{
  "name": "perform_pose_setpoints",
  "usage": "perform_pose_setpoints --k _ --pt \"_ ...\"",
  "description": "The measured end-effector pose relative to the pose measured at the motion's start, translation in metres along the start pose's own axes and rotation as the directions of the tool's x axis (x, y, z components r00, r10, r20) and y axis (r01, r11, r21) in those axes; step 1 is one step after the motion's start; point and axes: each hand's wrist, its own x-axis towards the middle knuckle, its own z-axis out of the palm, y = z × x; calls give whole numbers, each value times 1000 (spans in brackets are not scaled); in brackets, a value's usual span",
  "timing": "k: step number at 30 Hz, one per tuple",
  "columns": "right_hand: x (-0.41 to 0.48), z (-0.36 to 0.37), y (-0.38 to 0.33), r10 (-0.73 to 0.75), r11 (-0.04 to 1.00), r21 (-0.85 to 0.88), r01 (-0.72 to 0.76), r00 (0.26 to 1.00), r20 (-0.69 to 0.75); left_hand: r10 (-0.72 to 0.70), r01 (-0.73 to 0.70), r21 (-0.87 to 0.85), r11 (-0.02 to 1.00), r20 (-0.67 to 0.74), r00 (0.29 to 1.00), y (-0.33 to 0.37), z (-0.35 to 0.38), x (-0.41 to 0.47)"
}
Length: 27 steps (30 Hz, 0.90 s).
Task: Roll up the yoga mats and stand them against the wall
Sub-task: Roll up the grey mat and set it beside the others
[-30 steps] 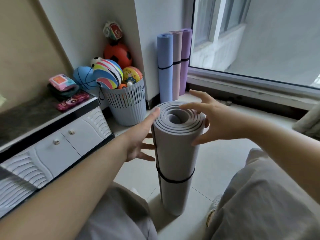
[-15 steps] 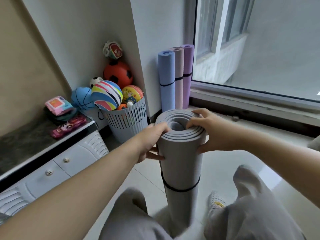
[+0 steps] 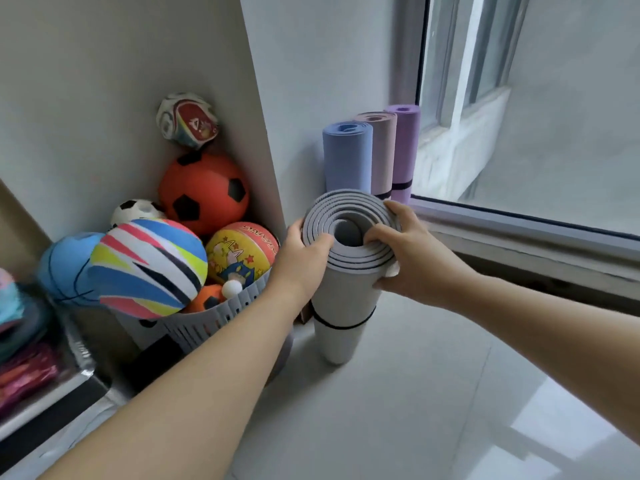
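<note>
Nearing wall (image 3: pixel 304 98), grey mat (image 3: pixel 341 299)

Only the arms of the person were in view. The left hand (image 3: pixel 300 261) and the right hand (image 3: pixel 414 263) were bare, fingers and wrists alike. The left forearm (image 3: pixel 207 375) and the right forearm (image 3: pixel 540 323) were bare too (right back to the edge of view), both slim and smooth, narrowing evenly toward the wrists.

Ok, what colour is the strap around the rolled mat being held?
Black; the thin band circles the grey mat low down. Head view shows it best.
</note>
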Motion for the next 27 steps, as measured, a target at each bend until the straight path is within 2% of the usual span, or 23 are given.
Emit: perform_pose_setpoints --k 5,9,12,18,20,24,27 --pt "92 16 32 -8 1000 -5 8 1000 6 26 -31 -50 998 -97 995 -6 2 97" --pt "140 19 50 29 999 30 -30 999 37 144 -133 85 987 -133 981 2 8 135" --pt "168 27 60 30 997 70 -34 998 58 247 -218 249 944 -92 965 6 10 156" --pt "209 36 74 -35 996 89 28 996 82 229 -217 525 823 43 973 -3 10 179" --pt "216 39 75 -48 995 96 40 995 85 257 -223 575 787 23 966 -3 8 184" --pt "225 40 78 -73 994 87 64 992 103 238 -158 587 794 -62 969 7 14 185" --pt "239 36 77 -87 994 82 77 988 126 253 -159 602 782 -73 965 12 12 193"
